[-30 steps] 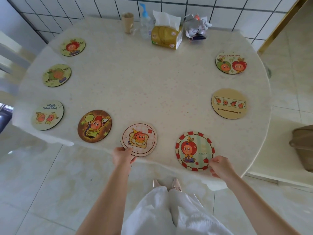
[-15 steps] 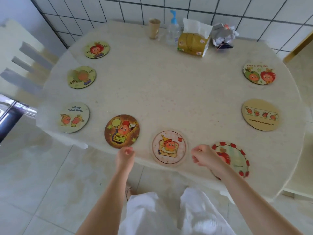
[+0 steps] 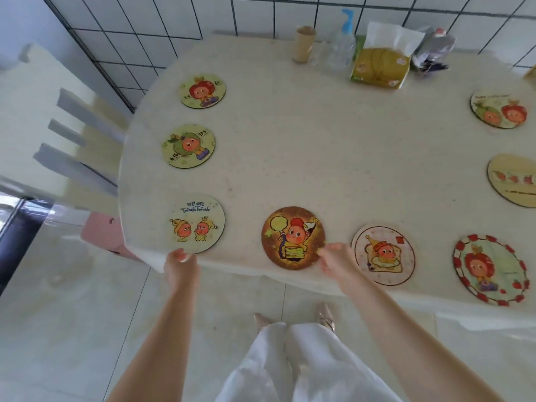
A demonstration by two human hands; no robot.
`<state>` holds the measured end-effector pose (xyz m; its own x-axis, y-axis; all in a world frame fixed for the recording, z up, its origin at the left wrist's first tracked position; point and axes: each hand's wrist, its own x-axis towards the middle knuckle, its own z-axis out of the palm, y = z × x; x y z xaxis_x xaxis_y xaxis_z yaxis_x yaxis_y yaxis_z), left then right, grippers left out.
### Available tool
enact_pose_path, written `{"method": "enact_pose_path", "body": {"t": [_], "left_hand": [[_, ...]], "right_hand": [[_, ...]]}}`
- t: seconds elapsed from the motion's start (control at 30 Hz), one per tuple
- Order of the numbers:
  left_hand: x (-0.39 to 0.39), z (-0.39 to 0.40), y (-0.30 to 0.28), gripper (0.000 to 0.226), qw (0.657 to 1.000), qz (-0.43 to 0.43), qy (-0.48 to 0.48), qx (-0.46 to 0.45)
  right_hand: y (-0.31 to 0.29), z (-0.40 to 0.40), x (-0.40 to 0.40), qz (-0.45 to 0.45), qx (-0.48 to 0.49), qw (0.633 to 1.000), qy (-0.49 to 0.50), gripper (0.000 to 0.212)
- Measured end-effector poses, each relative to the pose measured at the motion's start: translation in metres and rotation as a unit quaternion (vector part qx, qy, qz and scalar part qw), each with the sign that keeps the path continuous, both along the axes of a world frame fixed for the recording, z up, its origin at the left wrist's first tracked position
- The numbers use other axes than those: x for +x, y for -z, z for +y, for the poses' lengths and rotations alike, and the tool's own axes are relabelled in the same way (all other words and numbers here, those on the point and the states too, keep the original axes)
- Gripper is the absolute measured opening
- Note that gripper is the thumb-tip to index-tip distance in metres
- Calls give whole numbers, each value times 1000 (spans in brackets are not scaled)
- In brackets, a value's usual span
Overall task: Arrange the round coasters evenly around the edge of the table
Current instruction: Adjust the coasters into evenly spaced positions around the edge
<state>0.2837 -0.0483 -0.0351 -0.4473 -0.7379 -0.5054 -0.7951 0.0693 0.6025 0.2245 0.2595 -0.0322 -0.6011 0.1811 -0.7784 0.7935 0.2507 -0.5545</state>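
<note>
Several round cartoon coasters lie around the rim of the cream table (image 3: 319,158). Along the left side are a red-haired one (image 3: 203,90), a green one (image 3: 188,145) and a pale "we are" coaster (image 3: 197,224). Along the near edge are a brown coaster (image 3: 293,237), a toast coaster (image 3: 383,254) and a red-bordered one (image 3: 490,269). A tan coaster (image 3: 513,179) and a two-figure one (image 3: 497,109) lie at the right. My left hand (image 3: 181,266) pinches the near rim of the pale coaster. My right hand (image 3: 338,261) holds the brown coaster's right rim.
At the table's far edge stand a paper cup (image 3: 303,44), a pump bottle (image 3: 342,47), a tissue pack (image 3: 380,65) and a crumpled bag (image 3: 435,52). A cream slatted chair (image 3: 58,134) and a pink stool (image 3: 101,233) are left of the table.
Both hands left the toast and red-bordered coasters and moved left. The left hand now touches the pale coaster, the right the brown one. The view shifted left too.
</note>
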Motion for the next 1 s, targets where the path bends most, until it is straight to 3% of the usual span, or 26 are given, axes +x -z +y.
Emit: {"method": "enact_pose_path", "body": {"t": [0.07,0.23,0.33,0.47,0.57,0.73,0.83,1.0], "left_hand": [[-7,-14,3,39,999,-2,-34,21],[-17,-29,9,13,993,12,-100,61],[-20,-35,13,11,989,27,-118,85],[-23,-44,14,14,987,45,-121,94],[-24,-47,13,20,986,51,-125,97],[-23,-47,14,21,974,79,-174,125],[-22,-48,15,29,968,96,-188,136],[-23,-53,18,23,970,93,-191,121]], "right_hand": [[1,-6,-3,-12,11,999,50,18],[7,-12,-12,-32,-28,989,140,8],[15,-19,-13,-26,-33,993,106,4],[20,-21,-10,29,23,998,47,17],[19,-24,-6,40,-21,993,112,26],[13,-43,-4,-14,-160,967,198,29],[12,-51,-7,-24,-132,976,172,24],[14,-46,-12,-2,-6,1000,31,23]]}}
